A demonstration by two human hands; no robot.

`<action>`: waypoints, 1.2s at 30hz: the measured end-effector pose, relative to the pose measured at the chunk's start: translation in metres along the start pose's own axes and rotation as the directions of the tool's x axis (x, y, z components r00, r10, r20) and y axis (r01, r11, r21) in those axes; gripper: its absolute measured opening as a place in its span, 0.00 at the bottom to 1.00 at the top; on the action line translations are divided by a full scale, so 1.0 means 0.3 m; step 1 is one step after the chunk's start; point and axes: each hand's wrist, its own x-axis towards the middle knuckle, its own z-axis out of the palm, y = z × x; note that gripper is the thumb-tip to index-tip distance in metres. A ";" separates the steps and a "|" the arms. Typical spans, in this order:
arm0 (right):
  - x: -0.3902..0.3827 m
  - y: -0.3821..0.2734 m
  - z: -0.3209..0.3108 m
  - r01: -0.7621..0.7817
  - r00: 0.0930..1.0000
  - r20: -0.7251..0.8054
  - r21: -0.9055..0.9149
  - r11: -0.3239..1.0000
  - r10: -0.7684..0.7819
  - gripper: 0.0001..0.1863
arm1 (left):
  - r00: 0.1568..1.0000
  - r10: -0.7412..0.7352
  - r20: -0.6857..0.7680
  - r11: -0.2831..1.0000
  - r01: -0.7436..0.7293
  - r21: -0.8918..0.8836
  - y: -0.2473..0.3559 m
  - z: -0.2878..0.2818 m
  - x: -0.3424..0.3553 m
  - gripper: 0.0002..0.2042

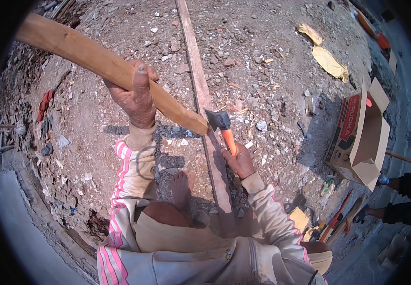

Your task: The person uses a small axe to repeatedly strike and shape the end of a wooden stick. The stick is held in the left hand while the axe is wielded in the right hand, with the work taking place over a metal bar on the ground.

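My left hand (139, 95) is wrapped round a thick wooden post (86, 53), its thumb lying over the top face. The post slants from the upper left down to its shaped near end, which meets a long narrow plank (193, 61) on the ground. In my right hand (241, 161) is a hatchet (223, 124) with a dark metal head and an orange handle. The hatchet's blade is beside the post's end, over the plank; whether the two touch I cannot tell.
Gravelly ground with pale wood chips (249, 145) surrounds the plank. At the right stands an open cardboard box (357, 137), with tools (340, 218) below it and another person's dark sleeve (400, 213) near them. Yellow torn paper (329, 61) lies at the upper right.
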 end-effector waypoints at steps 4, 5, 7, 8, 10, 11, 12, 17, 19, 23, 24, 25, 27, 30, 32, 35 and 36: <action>0.170 -0.144 -0.121 0.076 0.995 -0.077 0.222 0.972 -0.061 0.09 | 0.999 0.034 -0.032 0.999 -0.034 -0.004 -0.182 -0.013 -0.075 0.22; 0.151 -0.188 -0.150 0.151 0.983 -0.143 0.248 0.957 -0.118 0.08 | 0.997 0.044 -0.057 0.999 -0.043 0.012 -0.178 0.013 -0.070 0.22; 0.099 -0.170 -0.140 0.198 0.975 -0.146 0.215 0.956 -0.169 0.09 | 0.997 0.049 -0.052 0.999 -0.049 0.001 -0.158 0.034 -0.086 0.21; 0.074 -0.168 -0.146 0.214 0.971 -0.154 0.200 0.956 -0.185 0.11 | 0.998 0.044 -0.041 0.999 -0.044 -0.008 -0.108 0.051 -0.065 0.21; -0.004 -0.017 -0.089 0.031 1.000 -0.004 -0.025 0.999 -0.031 0.11 | 1.000 -0.003 -0.018 1.000 0.003 0.010 -0.028 0.073 -0.054 0.23; -0.068 0.023 -0.076 -0.018 1.000 -0.006 0.008 1.000 0.018 0.12 | 1.000 -0.018 -0.018 0.999 0.019 0.028 0.022 0.064 -0.049 0.24; -0.141 0.080 -0.073 -0.064 0.998 -0.013 0.036 0.997 0.065 0.12 | 1.000 -0.016 -0.022 1.000 0.016 0.021 0.061 0.061 -0.051 0.24; -0.064 -0.273 -0.134 -0.030 0.999 0.028 0.165 0.986 0.026 0.15 | 0.993 0.062 -0.104 0.997 -0.057 0.053 0.125 -0.035 -0.091 0.28; -0.096 -0.295 -0.122 0.216 0.976 -0.111 0.324 0.921 -0.190 0.15 | 0.994 0.074 -0.075 0.997 -0.072 0.030 0.109 -0.040 -0.079 0.29; -0.200 0.026 0.000 0.020 0.999 0.029 -0.154 0.988 -0.015 0.14 | 0.999 0.020 -0.038 1.000 -0.020 0.015 0.216 -0.007 -0.086 0.31; -0.245 -0.013 -0.013 -0.018 1.000 0.022 -0.084 0.996 0.020 0.14 | 0.999 0.024 -0.038 0.999 -0.023 0.024 0.277 -0.014 -0.066 0.31; -0.287 -0.051 -0.030 -0.053 0.999 0.010 -0.016 0.998 0.053 0.14 | 0.999 0.030 -0.036 0.999 -0.029 0.024 0.331 -0.014 -0.050 0.31; -0.259 -0.280 -0.093 -0.282 0.957 0.101 0.095 0.955 0.272 0.14 | 0.996 0.066 -0.054 0.997 -0.063 0.044 0.383 -0.027 -0.006 0.30; -0.249 -0.472 -0.096 0.138 0.988 -0.089 0.157 0.978 -0.125 0.15 | 0.996 0.058 -0.062 0.997 -0.054 0.058 0.350 -0.093 -0.037 0.28; -0.227 -0.430 -0.060 0.218 0.974 -0.116 0.247 0.944 -0.195 0.14 | 0.997 0.046 -0.057 0.998 -0.044 0.032 0.290 -0.110 -0.051 0.26; -0.263 0.017 0.156 0.027 0.999 -0.045 -0.065 0.998 -0.030 0.15 | 0.997 -0.012 -0.075 0.999 0.016 0.044 0.214 -0.164 -0.148 0.28; -0.290 0.136 0.200 -0.046 0.998 0.017 -0.263 0.964 0.053 0.16 | 0.996 -0.032 -0.080 0.999 0.034 0.027 0.217 -0.192 -0.179 0.28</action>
